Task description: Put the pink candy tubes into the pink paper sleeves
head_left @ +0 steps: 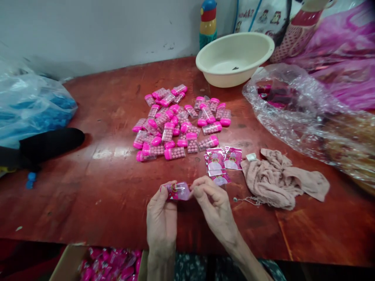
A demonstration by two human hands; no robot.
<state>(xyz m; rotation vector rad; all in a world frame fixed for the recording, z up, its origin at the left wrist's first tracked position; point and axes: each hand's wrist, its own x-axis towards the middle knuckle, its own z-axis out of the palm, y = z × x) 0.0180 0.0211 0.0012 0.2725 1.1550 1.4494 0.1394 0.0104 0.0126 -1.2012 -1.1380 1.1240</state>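
My left hand [162, 214] holds a small pink printed sleeve [179, 191] between thumb and fingers, just above the table's front part. Its right end looks pale and see-through; whether a candy tube is inside, I cannot tell. The thumb and fingertips of my right hand [215, 208] pinch at that right end. Beyond my hands lies a loose heap of clear candy tubes [167, 132] with bright pink caps and pale pink balls inside. Flat pink printed sleeves [216, 160] lie stacked beyond my right hand.
A crumpled beige cloth [275, 179] lies right of the sleeves. Farther back stand a cream basin [234, 54] and a colourful bottle [208, 25]. Clear plastic bags [293, 113] cover the right side; a bag with blue contents [35, 105] sits left. Below the front edge is a cardboard box [68, 263] of pink pieces.
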